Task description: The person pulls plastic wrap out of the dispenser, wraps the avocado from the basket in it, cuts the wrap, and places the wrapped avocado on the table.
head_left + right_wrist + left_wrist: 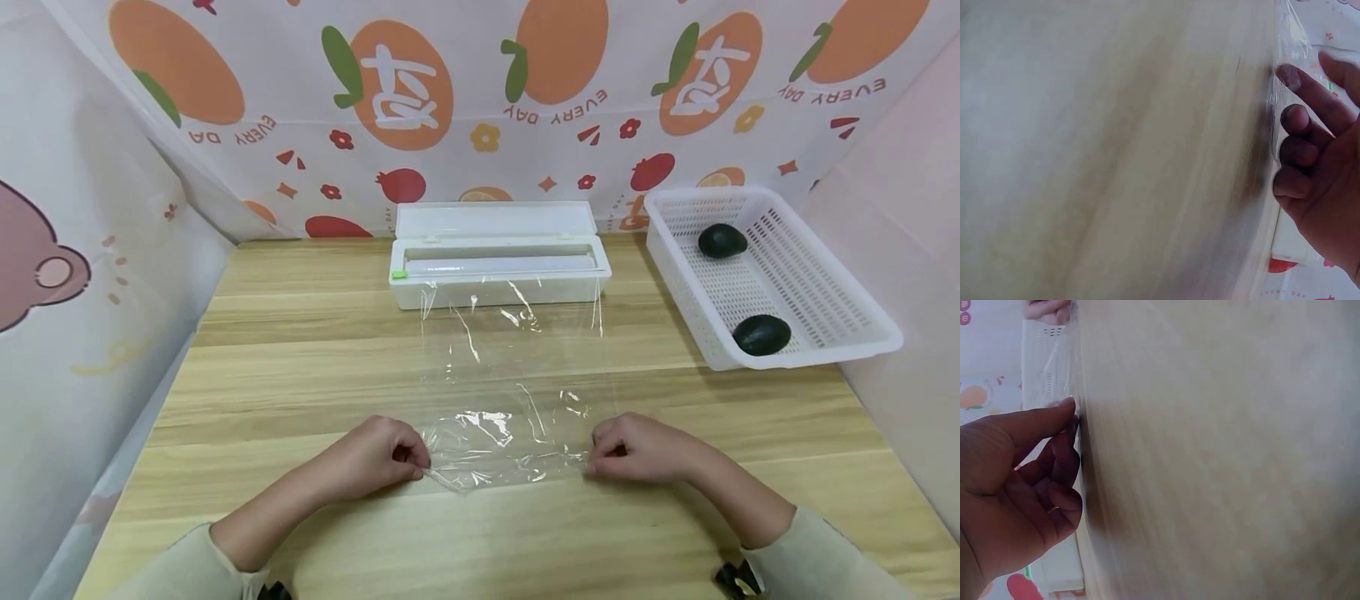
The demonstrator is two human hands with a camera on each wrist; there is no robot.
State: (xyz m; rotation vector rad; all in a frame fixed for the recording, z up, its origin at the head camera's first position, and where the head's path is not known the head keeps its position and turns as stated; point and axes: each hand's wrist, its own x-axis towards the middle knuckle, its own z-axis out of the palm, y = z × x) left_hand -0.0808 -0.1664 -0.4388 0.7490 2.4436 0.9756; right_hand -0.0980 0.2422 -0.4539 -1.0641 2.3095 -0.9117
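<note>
A sheet of clear plastic wrap (510, 400) stretches over the table from a white wrap dispenser (498, 292), whose lid stands up and whose roll shows inside. At the sheet's near left corner, my left hand (378, 458) pinches the edge between thumb and index finger; the left wrist view shows its other fingers curled. By the near right corner is my right hand (637, 450). In the right wrist view, its thumb (1338, 72) stands apart from the index finger (1319, 100), whose tip touches the wrap. The sheet's near edge is wrinkled and shiny.
At the right stands a white perforated basket (832, 333), with one dark green avocado (722, 241) toward its back and another avocado (762, 335) at its front. Behind the wooden table (300, 358) hangs a fruit-printed cloth (465, 100), with more cloth along both sides.
</note>
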